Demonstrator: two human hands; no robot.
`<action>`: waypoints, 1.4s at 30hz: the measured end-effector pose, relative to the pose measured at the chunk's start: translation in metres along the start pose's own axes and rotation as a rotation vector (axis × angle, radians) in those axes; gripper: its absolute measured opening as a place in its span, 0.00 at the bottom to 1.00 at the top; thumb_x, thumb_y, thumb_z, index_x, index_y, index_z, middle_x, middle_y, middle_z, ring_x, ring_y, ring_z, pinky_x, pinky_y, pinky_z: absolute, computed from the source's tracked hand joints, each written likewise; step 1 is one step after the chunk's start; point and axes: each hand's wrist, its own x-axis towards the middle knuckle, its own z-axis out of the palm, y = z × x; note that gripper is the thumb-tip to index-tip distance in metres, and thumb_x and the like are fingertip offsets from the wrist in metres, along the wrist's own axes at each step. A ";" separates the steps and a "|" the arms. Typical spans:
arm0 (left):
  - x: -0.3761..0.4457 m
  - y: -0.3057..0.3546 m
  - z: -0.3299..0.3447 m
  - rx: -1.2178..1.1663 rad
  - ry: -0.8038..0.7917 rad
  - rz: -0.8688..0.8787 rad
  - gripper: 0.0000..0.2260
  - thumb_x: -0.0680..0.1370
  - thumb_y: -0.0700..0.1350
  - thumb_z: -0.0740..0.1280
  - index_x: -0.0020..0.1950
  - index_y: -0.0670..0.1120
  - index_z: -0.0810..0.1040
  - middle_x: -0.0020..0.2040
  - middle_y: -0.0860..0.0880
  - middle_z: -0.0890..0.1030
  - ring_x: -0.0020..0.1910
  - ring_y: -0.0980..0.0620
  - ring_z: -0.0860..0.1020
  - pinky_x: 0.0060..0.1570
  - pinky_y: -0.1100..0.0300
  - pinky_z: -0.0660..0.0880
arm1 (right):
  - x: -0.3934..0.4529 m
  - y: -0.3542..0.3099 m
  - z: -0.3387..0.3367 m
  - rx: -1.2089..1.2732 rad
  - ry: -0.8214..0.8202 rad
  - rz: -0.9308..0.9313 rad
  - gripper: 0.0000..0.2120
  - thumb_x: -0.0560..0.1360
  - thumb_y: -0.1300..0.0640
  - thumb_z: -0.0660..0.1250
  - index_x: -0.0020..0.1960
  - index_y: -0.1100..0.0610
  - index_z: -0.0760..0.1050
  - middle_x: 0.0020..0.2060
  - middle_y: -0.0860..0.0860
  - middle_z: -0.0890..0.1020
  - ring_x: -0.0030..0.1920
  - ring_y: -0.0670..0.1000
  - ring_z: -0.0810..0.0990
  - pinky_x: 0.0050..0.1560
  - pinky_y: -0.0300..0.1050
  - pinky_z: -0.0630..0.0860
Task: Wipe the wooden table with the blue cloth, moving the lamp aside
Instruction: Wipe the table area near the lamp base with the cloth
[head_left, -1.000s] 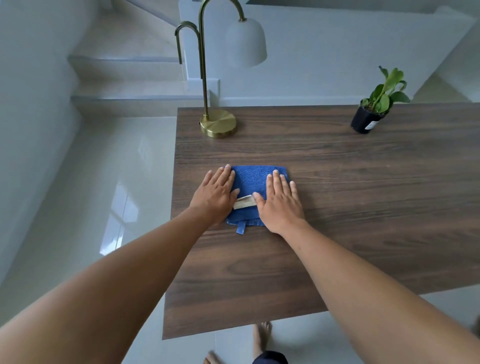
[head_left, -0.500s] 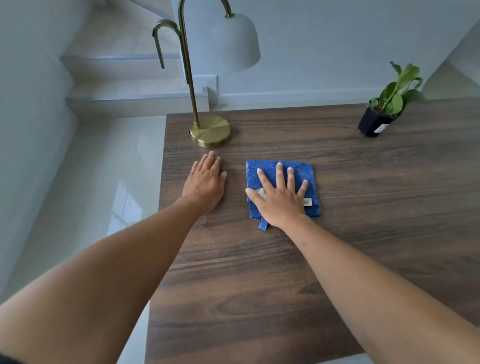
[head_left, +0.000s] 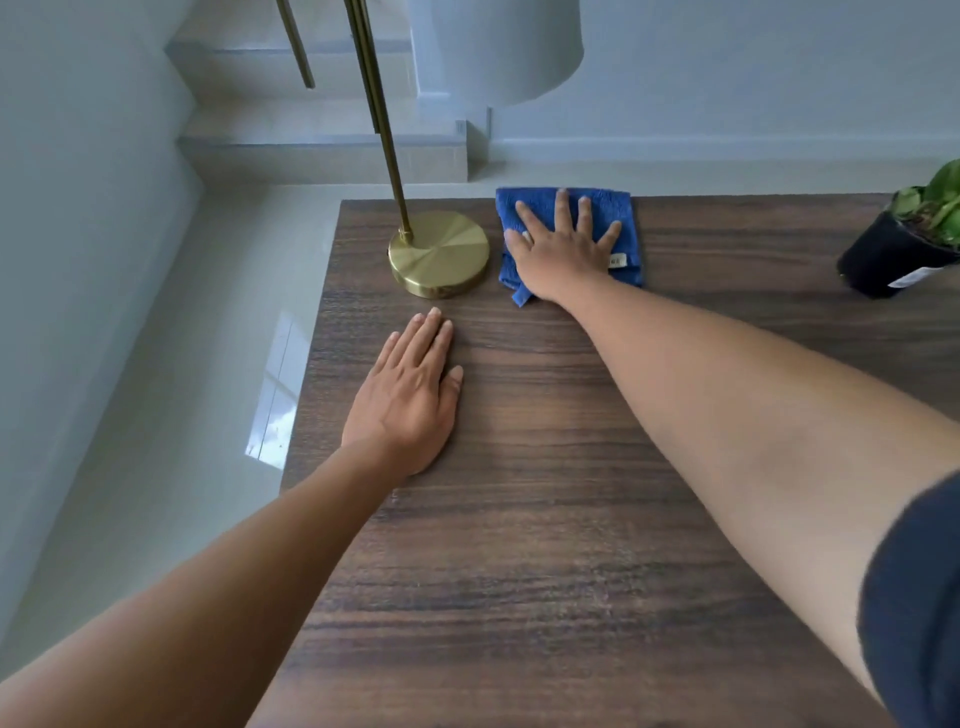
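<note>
Blue cloth (head_left: 613, 208) is pressed flat against the far edge of the wooden table (head_left: 545, 519) by the right hand (head_left: 563, 249), whose fingers are spread straight over it. A white tag is seen at the cloth's right side. Just left of the cloth, near the far left corner, the lamp (head_left: 439, 254) is stood on its round brass base, apart from the cloth. The left hand (head_left: 408, 395) is laid palm down on bare wood near the left edge, fingers straight, holding nothing. A potted plant (head_left: 904, 244) is set at the right along the far edge.
</note>
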 end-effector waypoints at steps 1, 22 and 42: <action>0.000 0.000 0.000 0.003 0.002 0.000 0.25 0.85 0.55 0.48 0.81 0.48 0.53 0.81 0.51 0.50 0.79 0.57 0.45 0.76 0.61 0.39 | 0.008 -0.001 -0.002 0.003 -0.002 -0.001 0.27 0.81 0.35 0.38 0.79 0.36 0.43 0.81 0.53 0.40 0.79 0.61 0.37 0.71 0.73 0.34; 0.020 0.082 -0.013 0.018 -0.115 0.077 0.25 0.84 0.51 0.48 0.80 0.42 0.54 0.81 0.45 0.53 0.80 0.48 0.49 0.78 0.53 0.45 | -0.279 0.105 0.038 0.034 0.031 0.173 0.28 0.81 0.34 0.39 0.79 0.37 0.40 0.80 0.47 0.38 0.79 0.54 0.35 0.74 0.67 0.35; 0.100 0.110 0.037 -0.002 -0.039 -0.008 0.27 0.84 0.54 0.49 0.81 0.44 0.52 0.81 0.48 0.49 0.80 0.52 0.46 0.78 0.56 0.42 | -0.052 0.168 -0.016 -0.004 0.027 0.076 0.28 0.80 0.33 0.41 0.78 0.35 0.44 0.81 0.49 0.41 0.80 0.56 0.38 0.73 0.70 0.37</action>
